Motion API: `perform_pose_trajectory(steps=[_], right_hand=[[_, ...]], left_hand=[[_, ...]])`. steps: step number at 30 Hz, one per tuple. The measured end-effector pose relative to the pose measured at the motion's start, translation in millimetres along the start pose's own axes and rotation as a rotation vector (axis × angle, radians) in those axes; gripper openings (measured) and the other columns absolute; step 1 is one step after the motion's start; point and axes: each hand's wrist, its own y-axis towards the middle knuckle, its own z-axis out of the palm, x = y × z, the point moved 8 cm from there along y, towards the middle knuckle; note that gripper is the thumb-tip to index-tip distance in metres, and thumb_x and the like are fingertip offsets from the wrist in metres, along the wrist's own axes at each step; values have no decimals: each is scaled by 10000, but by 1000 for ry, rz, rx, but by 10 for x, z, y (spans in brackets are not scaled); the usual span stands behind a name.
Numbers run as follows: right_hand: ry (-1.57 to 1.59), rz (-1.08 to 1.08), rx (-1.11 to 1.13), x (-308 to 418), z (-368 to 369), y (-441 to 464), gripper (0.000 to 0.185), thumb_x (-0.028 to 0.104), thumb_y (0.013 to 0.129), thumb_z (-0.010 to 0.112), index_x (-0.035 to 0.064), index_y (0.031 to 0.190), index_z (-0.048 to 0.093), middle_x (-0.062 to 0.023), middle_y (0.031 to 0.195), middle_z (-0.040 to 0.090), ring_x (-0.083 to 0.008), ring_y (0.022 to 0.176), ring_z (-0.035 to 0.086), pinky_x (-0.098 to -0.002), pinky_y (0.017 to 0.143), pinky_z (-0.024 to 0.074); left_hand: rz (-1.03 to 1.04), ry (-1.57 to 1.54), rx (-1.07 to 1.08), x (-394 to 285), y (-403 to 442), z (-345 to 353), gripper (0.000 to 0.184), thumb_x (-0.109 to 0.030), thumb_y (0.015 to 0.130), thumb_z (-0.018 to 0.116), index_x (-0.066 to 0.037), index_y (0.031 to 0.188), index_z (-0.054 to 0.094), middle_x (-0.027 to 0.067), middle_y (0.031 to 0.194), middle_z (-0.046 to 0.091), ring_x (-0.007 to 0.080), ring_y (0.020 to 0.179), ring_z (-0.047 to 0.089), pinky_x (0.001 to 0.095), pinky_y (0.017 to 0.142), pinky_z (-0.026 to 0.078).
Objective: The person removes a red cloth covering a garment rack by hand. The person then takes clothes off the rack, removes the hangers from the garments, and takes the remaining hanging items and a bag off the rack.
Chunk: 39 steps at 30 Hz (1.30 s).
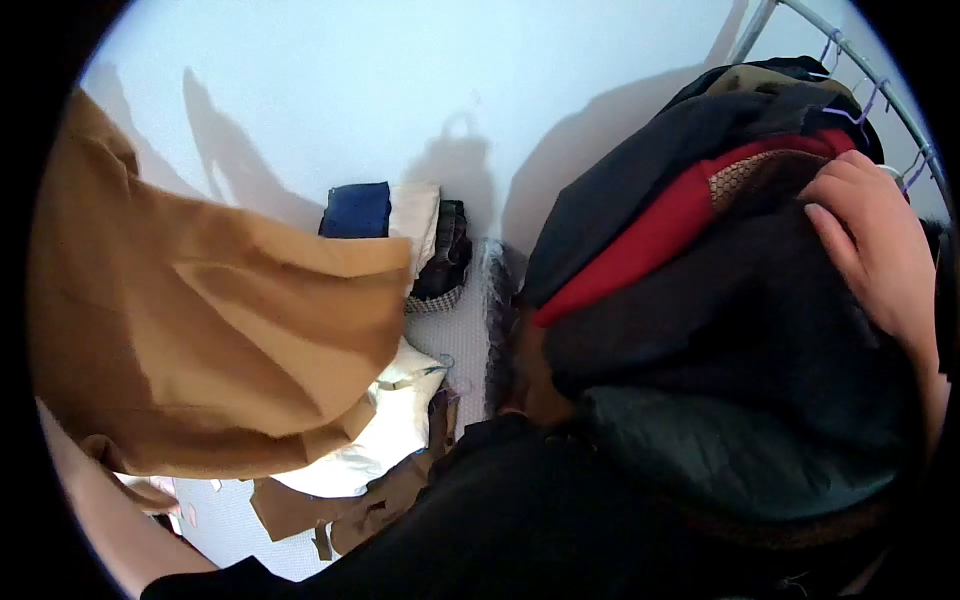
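On the right, my right hand [868, 222] is closed over the top of a dark garment [700, 290] hanging on the rack, near a purple hanger [862, 112]. Just behind that garment shows a red one [650, 245] with a patterned patch. A large brown cloth [240, 330] hangs across the left side, raised off the floor. My left forearm [120, 510] comes up from the lower left behind the cloth's edge; the left hand itself is hidden.
A metal rail [890, 90] holds several dark garments at upper right. Folded clothes [357, 210] stand in a checked basket [432, 302] by the white wall. White fabric [375, 450] and brown scraps [290, 508] lie on the floor.
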Motion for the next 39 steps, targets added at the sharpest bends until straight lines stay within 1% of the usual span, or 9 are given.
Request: perform_pose_trajectory(steps=[8,12,15,17,19,22,28,34,39], right_hand=[[103,-26,-1,-7,22,36,141,35,925,600,2,1054,643,-155,1069,628,-338,1098,608,-401,991,472],[37,-31,-45,80,-19,7,116,67,901,658,15,1003,672,-145,1044,647,-328,1085,612,-412,992,474],[33,-19,-23,138,-49,66,151,123,842,722,29,955,687,-118,999,657,-309,1054,611,-426,979,475],[-13,-35,-15,170,-65,68,170,189,847,728,49,941,705,-105,988,667,-299,1062,608,-428,982,469],[5,-13,54,165,-60,99,193,250,864,717,69,930,721,-96,981,672,-290,1068,604,-430,980,462],[17,-16,72,134,-85,89,209,292,886,700,84,873,719,-68,913,656,-271,1003,596,-419,932,454],[35,-8,48,114,-59,84,234,320,892,699,93,839,706,-58,869,647,-259,986,592,-414,935,451],[129,24,40,97,-41,59,230,318,889,703,92,849,708,-51,894,646,-258,991,591,-414,962,448],[180,46,-5,67,-35,40,223,309,880,705,88,855,712,-50,898,642,-263,1000,591,-415,974,442]], left_hand=[[49,764,381,-20,-1799,999,188,-215,983,591,-85,1032,718,200,957,723,398,859,702,462,734,567],[99,455,497,141,-4267,2069,104,-158,905,641,-55,905,655,163,854,654,384,816,638,498,727,516],[-300,247,1230,672,-6857,3182,365,-281,993,595,-5,1206,703,258,1132,710,422,1010,693,488,880,562],[145,9,1553,475,-8134,3882,492,-447,952,659,-62,1246,740,255,1257,690,411,1130,685,468,972,542],[-280,-347,1664,-211,-7278,4320,418,-402,948,665,-67,1175,766,235,1107,743,399,1057,710,455,947,545],[-63,-695,1172,-1955,-4980,4491,341,-294,991,637,23,1054,745,235,853,726,370,789,711,448,756,543],[499,-1397,605,-5213,-1819,3300,321,-251,1035,597,-22,1214,733,167,1199,738,271,1112,687,361,965,515],[881,-1278,1033,-7423,-1272,2637,529,-389,916,673,6,1268,683,222,1193,727,305,1147,683,371,1003,508],[908,-1213,772,-7929,-1399,2773,451,-374,878,711,20,1100,712,263,1062,722,414,1053,688,464,938,531]])
